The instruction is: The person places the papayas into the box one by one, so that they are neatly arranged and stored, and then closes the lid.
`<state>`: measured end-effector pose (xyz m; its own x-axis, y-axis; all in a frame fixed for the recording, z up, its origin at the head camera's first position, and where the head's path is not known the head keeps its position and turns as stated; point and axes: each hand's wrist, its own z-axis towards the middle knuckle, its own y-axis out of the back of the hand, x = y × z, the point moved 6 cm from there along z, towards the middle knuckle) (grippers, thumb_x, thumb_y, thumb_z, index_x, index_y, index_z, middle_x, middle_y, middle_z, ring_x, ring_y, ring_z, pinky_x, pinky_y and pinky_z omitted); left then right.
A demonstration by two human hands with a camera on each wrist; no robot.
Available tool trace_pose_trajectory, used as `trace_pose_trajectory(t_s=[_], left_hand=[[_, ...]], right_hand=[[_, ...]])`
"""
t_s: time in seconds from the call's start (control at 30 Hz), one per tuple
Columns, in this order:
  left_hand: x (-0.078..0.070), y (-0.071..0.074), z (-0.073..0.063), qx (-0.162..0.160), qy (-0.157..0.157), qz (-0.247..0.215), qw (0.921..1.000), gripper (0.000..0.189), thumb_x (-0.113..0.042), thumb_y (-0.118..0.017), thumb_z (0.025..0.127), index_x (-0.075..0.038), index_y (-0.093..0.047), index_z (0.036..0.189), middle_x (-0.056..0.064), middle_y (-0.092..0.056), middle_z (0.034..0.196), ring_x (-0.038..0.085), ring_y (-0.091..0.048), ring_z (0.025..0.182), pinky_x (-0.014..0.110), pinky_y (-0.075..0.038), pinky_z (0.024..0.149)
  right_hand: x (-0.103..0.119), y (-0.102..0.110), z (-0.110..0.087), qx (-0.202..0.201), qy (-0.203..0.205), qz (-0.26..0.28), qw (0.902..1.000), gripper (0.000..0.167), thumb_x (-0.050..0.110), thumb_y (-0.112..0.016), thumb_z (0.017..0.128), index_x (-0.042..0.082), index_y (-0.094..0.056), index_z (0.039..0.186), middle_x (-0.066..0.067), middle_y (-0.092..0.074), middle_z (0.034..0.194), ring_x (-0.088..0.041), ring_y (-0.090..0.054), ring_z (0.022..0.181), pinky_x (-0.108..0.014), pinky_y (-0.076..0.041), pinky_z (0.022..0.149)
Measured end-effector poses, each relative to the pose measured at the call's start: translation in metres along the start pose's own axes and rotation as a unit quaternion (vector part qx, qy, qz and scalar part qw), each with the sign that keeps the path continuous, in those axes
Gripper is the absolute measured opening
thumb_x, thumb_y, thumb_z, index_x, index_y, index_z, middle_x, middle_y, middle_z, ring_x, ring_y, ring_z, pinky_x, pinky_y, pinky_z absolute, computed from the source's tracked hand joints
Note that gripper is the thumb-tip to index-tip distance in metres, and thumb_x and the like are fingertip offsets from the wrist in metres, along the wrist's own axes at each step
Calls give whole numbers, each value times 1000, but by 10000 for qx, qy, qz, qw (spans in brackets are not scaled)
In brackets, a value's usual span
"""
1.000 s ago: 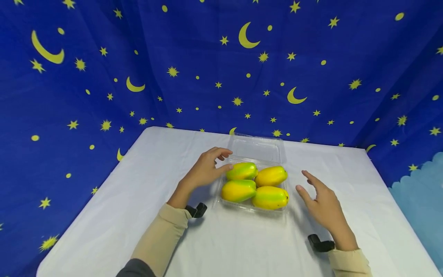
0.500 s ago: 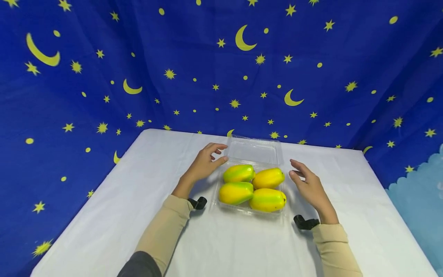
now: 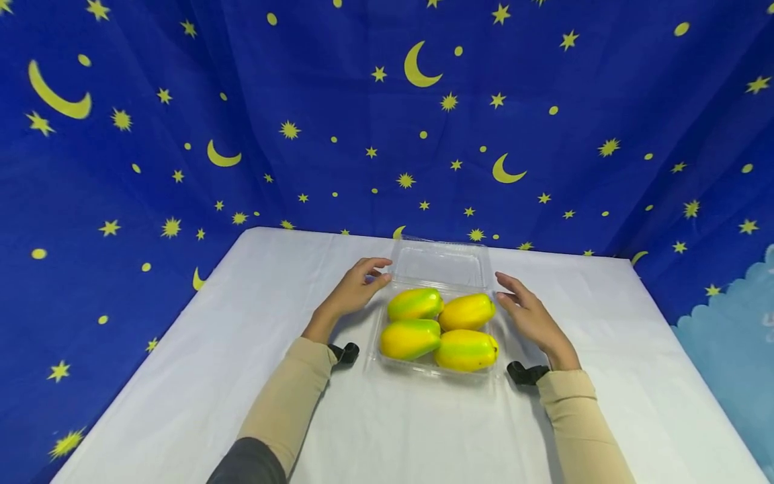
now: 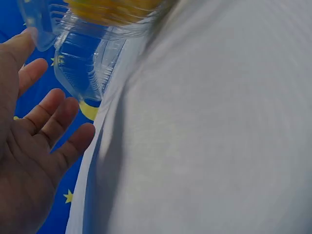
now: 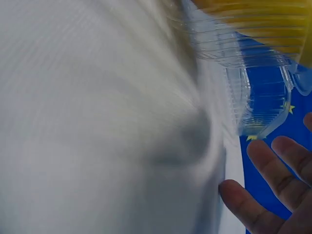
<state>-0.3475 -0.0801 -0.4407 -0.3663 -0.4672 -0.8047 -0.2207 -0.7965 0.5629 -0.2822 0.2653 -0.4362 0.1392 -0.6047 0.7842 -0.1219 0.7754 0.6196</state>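
A clear plastic clamshell box lies on the table with its lid folded back, away from the person. Several yellow-green papayas fill its base in two rows. On the box's left, my left hand is held with fingers relaxed, fingertips right at the hinge-side corner. Its thumb overlaps the plastic rim in the left wrist view. My right hand is at the opposite side, fingers loosely extended towards the right rim near the hinge. Spread fingers show below the lid in the right wrist view.
A white cloth covers the table. Behind it hangs a blue curtain with yellow moons and stars, meeting the table's back edge just beyond the lid. Each wrist carries a black camera mount.
My right hand has moved left and forward, in to the box's right side. My left hand has drawn slightly left, off the back-left papaya to the corner. The box and fruit stay put.
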Motion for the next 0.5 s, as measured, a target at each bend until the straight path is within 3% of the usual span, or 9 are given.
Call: trace_pose_trajectory(t_s=[0.27, 0.5], left_hand=[[7, -7, 4, 215, 135, 108, 9996, 54, -47, -51, 103, -18, -49, 149, 3, -51, 148, 25, -55, 129, 49, -46, 108], [8, -8, 7, 289, 45, 140, 9995, 56, -47, -51, 103, -17, -47, 150, 3, -51, 150, 26, -55, 130, 49, -46, 109]], right_hand=[[-6, -11, 5, 228, -45, 301, 9993, 55, 30, -40, 109, 15, -24, 160, -17, -29, 164, -41, -38, 144, -62, -29, 117], [-7, -12, 6, 213, -54, 412, 9989, 56, 28, -41, 109, 15, -25, 160, -17, -28, 164, -41, -38, 145, -62, -28, 118]])
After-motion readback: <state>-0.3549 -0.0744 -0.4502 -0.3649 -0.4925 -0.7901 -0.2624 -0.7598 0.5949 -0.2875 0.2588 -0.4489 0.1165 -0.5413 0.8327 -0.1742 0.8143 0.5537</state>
